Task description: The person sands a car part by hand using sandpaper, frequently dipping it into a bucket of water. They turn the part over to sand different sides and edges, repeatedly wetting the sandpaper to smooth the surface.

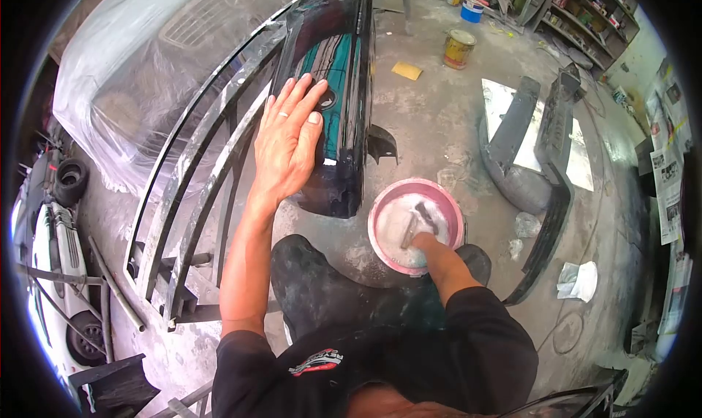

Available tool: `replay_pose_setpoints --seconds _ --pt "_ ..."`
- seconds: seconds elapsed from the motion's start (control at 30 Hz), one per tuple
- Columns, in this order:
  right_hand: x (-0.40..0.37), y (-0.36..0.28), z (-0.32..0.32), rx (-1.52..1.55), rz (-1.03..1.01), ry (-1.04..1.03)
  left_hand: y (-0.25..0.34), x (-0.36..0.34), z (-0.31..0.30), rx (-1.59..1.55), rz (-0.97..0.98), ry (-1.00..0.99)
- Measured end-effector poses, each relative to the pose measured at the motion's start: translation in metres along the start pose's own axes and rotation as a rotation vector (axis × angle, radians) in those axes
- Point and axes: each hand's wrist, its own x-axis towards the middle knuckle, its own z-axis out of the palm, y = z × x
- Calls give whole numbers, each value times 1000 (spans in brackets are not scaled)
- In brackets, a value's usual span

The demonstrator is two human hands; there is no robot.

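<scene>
My left hand (289,140) lies flat on a glossy black car body panel, which looks like a bumper (340,188), with its fingers stretched out and a ring on one of them. The panel rests lengthwise beside a curved metal rack, its shiny surface reflecting teal and white. Down in a pink bucket (455,251) of foamy water, my right hand (420,241) is partly sunk in the suds (395,217). A greyish shape shows at its fingers, but foam hides whether it is something held. The bucket stands on the floor between my knees.
Left of the panel stands the metal rack (179,151), with a plastic-covered car (139,60) behind it. Other bumpers (557,137) lie to the right. A yellow tin (458,49), a blue tin (472,11) and a yellow sheet (407,71) are farther off, and white paper (578,280) lies at right.
</scene>
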Motion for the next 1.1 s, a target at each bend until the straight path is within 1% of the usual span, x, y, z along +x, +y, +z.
replay_pose_setpoints --seconds 0.13,0.23,0.27,0.3,0.33,0.37,0.4,0.47,0.5,0.53,0.6,0.63,0.7,0.73,0.8,0.83,0.87,0.93,0.97,1.03,1.07,1.1 --pt "7 9 7 158 74 15 2 0 0 5 -7 -4" --pt "15 10 5 280 117 95 1 1 -1 5 6 -5" --pt "18 9 3 334 141 164 0 1 -1 -5 -3 -5" --pt "16 6 -1 414 209 294 1 1 -1 -15 -13 -3" --pt "14 1 -5 494 296 456 2 1 -1 -15 -9 -5" --pt "13 -10 -4 587 473 730 4 0 -2 13 17 15" --pt "10 -10 -10 585 476 728 6 -2 -1 40 41 36" --pt "4 -8 -19 579 394 712 -1 -12 0 60 252 34" --pt "-20 -15 -29 560 208 810 4 -20 1 96 320 44" --pt "-25 -15 -34 554 210 808 10 -30 3 123 312 43" --pt "-33 -18 -38 548 80 1262 18 -44 3 157 221 14" --pt "-38 -22 -46 544 80 1258 20 -46 0 156 216 15" --pt "-52 -32 -61 772 46 1528 26 -45 -12 122 151 -155" --pt "-62 -38 -65 765 42 1521 27 -46 -16 122 141 -152" --pt "-76 -46 -78 1075 -74 1504 27 -42 -22 183 156 -281" --pt "-77 -49 -80 1128 -100 1511 28 -41 -22 168 142 -277" --pt "-79 -52 -83 1126 -103 1509 29 -41 -22 169 139 -275" --pt "-94 -66 -97 1163 -189 1655 30 -41 -21 110 118 -217" --pt "-86 -60 -96 1163 -184 1654 30 -42 -20 107 117 -220" --pt "-71 -49 -97 1164 -68 1186 27 -42 -14 85 134 -136" --pt "-70 -48 -94 1151 -145 858 26 -43 -12 75 140 -139" --pt "-22 -33 -69 810 -236 850 23 -44 -10 82 144 -114"
